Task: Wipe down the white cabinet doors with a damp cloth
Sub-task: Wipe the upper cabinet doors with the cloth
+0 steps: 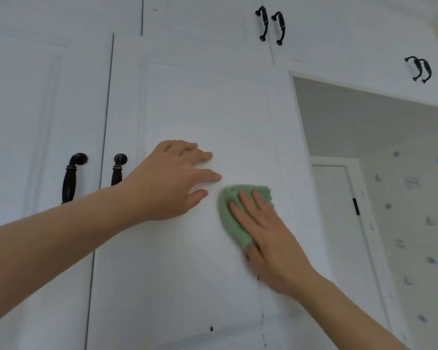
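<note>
Right hand (268, 233) presses green cloth (234, 218) flat on white cabinet door (205, 107), fingers (245, 200) straight. Left hand (172, 178) braces beside it — open, holding nothing. Advice: keep palm pressure even, overlap strokes — reach dark specks (211, 328) below.

- White cabinet door (208, 109), upright, with a raised frame around a flat centre panel.
- Green cloth (232, 218) lying flat against the panel, pressed there by the right hand (266, 236) with straight fingers (245, 200).
- Left hand (172, 178) resting flat on the same panel, just beside the cloth, fingers spread.
- Black handle (117, 169) at the left edge of the door, partly hidden behind the left wrist.
- Small dark spot (211, 328) low on the door.
</note>
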A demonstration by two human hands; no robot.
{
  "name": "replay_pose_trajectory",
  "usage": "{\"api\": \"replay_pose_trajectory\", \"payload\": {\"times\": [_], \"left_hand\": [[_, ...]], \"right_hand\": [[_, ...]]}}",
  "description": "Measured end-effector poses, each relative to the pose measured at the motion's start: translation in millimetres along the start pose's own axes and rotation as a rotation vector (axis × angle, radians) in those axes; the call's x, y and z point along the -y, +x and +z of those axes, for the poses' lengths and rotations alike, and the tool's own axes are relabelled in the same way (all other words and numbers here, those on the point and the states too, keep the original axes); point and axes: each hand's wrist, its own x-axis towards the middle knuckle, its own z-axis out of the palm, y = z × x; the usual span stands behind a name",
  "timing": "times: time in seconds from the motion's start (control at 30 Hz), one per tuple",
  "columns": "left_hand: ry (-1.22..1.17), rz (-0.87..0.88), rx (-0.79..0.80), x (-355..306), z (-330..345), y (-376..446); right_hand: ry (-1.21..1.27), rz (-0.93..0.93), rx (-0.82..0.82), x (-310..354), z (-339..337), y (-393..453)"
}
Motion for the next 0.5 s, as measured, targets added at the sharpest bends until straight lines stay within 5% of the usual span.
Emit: {"api": "replay_pose_trajectory", "payload": {"times": [0.07,0.13,0.27,0.33,0.5], "left_hand": [[0.017,0.01,0.003,-2,1,0],[0.021,0.013,-0.014,-2,3,1],[0.041,-0.009,-0.049,-6,8,4],[0.053,-0.009,-0.069,-8,9,6],[0.061,0.018,-0.087,-14,10,9]], "right_hand": [[0.067,0.319,-0.111,-24,-9,17],[0.064,0.377,-0.137,-15,-4,21],[-0.037,-0.173,0.03,38,24,-26],[-0.071,-0.263,0.05,19,17,-32],[0.102,0.267,-0.103,-40,-5,-28]]}}
